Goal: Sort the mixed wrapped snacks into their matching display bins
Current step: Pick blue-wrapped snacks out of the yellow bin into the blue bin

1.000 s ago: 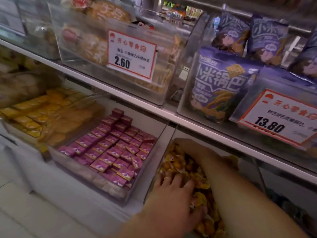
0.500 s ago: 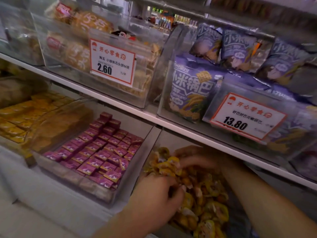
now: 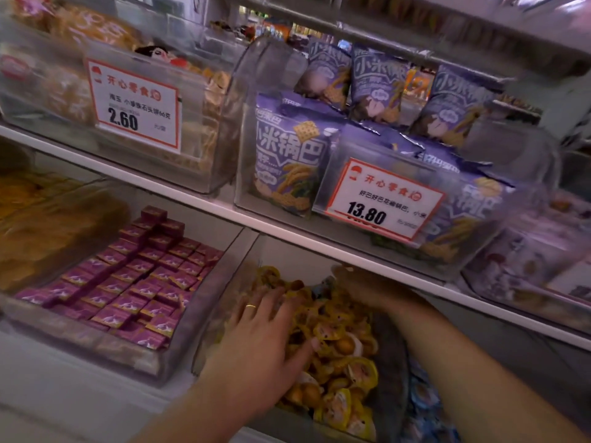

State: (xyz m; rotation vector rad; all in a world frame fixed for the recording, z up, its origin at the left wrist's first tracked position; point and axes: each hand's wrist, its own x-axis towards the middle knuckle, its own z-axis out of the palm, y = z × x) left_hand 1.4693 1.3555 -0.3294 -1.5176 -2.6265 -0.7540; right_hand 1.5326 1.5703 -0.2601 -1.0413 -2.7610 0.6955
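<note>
While both of your hands are down in the clear plastic bin (image 3: 220, 318) on the lower shelf, the heap of small yellow-wrapped snacks (image 3: 339, 343) lies directly under and between them. Your left hand (image 3: 259, 340), wearing a thin gold ring (image 3: 250, 306), lies flat on the near left of the heap with its fingers stretched and lightly spread, the thumb tip touching a wrapper. Your right hand (image 3: 361, 289) reaches to the back of the same bin, just below the white shelf edge (image 3: 287, 233); blur hides its fingers, so you cannot tell whether it pinches a wrapper or only rests there. Beside the bin on the left sits another clear bin of small magenta wrapped squares (image 3: 134, 279). On the shelf above, purple snack bags (image 3: 287, 158) stand behind a white price tag reading 13.80 (image 3: 383, 199).

Half a second ago your left hand was curled, gripping at the wrappers near the middle of the heap; now it has flattened and slid further in. Your right hand has kept its place at the back.
</note>
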